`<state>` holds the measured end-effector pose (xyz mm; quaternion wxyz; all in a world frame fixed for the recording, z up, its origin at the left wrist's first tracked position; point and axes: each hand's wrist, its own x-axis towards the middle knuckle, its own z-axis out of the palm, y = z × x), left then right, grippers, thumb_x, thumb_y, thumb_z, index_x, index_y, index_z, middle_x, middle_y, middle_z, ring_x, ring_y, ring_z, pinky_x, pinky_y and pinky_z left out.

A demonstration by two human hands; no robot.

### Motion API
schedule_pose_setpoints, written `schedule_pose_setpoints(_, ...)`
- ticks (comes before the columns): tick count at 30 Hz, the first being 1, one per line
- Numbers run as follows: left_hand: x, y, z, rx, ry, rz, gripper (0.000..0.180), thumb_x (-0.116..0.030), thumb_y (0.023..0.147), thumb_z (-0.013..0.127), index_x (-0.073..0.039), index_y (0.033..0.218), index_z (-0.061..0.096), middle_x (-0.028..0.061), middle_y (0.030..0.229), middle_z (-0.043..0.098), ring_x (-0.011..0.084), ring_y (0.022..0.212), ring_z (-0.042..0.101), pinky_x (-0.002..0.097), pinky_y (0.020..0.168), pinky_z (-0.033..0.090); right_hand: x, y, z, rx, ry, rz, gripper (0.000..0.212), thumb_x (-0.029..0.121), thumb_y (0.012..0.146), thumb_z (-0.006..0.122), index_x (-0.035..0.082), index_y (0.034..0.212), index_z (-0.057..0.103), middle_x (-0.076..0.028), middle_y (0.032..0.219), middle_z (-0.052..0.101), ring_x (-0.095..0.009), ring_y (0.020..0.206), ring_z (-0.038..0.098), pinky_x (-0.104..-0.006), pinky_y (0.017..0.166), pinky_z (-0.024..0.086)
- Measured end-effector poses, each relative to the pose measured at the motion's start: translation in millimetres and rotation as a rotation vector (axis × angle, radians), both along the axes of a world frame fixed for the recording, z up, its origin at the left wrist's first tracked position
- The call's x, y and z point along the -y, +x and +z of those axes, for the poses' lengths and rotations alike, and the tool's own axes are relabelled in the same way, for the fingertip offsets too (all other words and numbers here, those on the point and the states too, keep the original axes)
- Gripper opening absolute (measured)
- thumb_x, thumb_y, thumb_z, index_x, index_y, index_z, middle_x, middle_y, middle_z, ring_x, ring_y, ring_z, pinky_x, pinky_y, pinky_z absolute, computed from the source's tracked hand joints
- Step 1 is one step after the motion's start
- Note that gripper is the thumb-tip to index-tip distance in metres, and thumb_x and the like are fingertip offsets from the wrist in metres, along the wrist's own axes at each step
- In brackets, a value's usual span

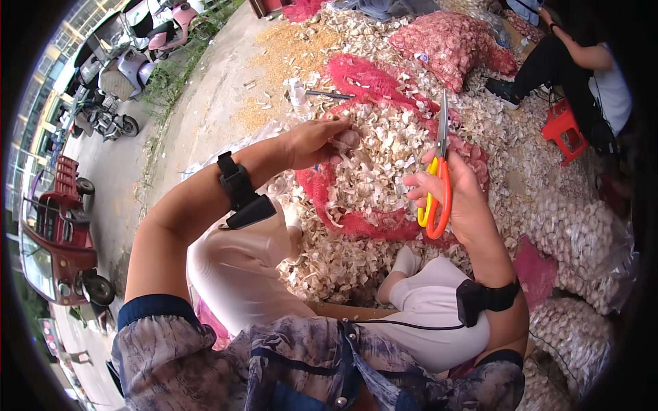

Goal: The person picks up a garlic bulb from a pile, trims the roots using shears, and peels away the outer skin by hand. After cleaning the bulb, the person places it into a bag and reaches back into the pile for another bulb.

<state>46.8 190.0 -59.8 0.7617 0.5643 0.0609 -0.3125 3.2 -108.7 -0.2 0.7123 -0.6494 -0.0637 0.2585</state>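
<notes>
My left hand (pixel 317 142) is closed around a garlic bulb (pixel 348 139), whose stem end is partly hidden by the fingers. In my right hand (pixel 460 195) are scissors (pixel 440 164) with one orange and one yellow handle. Their blades point away from me, pressed together or nearly so. Between and below both hands lies a heap of dry, pale garlic trimmings (pixel 384 178). A red mesh bag (pixel 319 198) spreads under and around that heap.
A full red mesh sack (pixel 449 44) stands at the far right. Clear sacks packed with garlic (pixel 572 233) line my right side. A person sits near a red stool (pixel 565 130). A plastic bottle (pixel 297 96) stands beyond my left hand. Parked scooters (pixel 127 72) and a red three-wheeler (pixel 62 240) are at left.
</notes>
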Motion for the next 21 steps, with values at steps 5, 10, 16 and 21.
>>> schedule_pose_setpoints(5, 10, -38, 81, 0.036, -0.234, 0.267, 0.035, -0.028, 0.103, 0.038, -0.002, 0.121, 0.054, 0.0082, 0.105, 0.065, 0.0169, 0.091, 0.065, 0.0246, 0.073, 0.058, -6, -10, 0, 0.117, -0.154, 0.153, 0.038, 0.015, 0.086, 0.069, 0.006, 0.118, 0.049, -0.010, 0.089, 0.067, -0.012, 0.071, 0.064, -0.0231, 0.062, 0.050)
schedule_pose_setpoints(10, 29, -54, 79, 0.177, -0.231, 0.301, 0.027, -0.020, 0.096, 0.057, -0.003, 0.116, 0.058, 0.0070, 0.104, 0.066, 0.0159, 0.092, 0.066, 0.0242, 0.072, 0.059, -17, -23, 6, 0.183, -0.232, 0.143, 0.034, 0.010, 0.084, 0.069, 0.004, 0.114, 0.052, 0.001, 0.069, 0.057, -0.004, 0.057, 0.048, -0.0218, 0.049, 0.037)
schedule_pose_setpoints(16, 43, -61, 86, 0.034, -0.407, 0.342, 0.025, -0.025, 0.096, 0.057, -0.004, 0.111, 0.059, 0.0044, 0.097, 0.063, 0.0176, 0.097, 0.065, 0.0261, 0.085, 0.058, -13, -22, 3, 0.196, -0.239, 0.143, 0.036, 0.011, 0.084, 0.070, 0.004, 0.114, 0.051, 0.000, 0.070, 0.057, -0.004, 0.056, 0.047, -0.0222, 0.049, 0.037)
schedule_pose_setpoints(21, 51, -56, 77, 0.063, -0.228, 0.408, 0.061, -0.069, 0.093, 0.029, -0.015, 0.098, 0.057, 0.0000, 0.081, 0.059, 0.0171, 0.081, 0.062, 0.0263, 0.064, 0.045, -17, -22, 1, 0.316, -0.310, 0.162, 0.042, 0.014, 0.085, 0.071, 0.004, 0.117, 0.046, -0.003, 0.080, 0.059, -0.007, 0.067, 0.052, -0.0244, 0.057, 0.043)
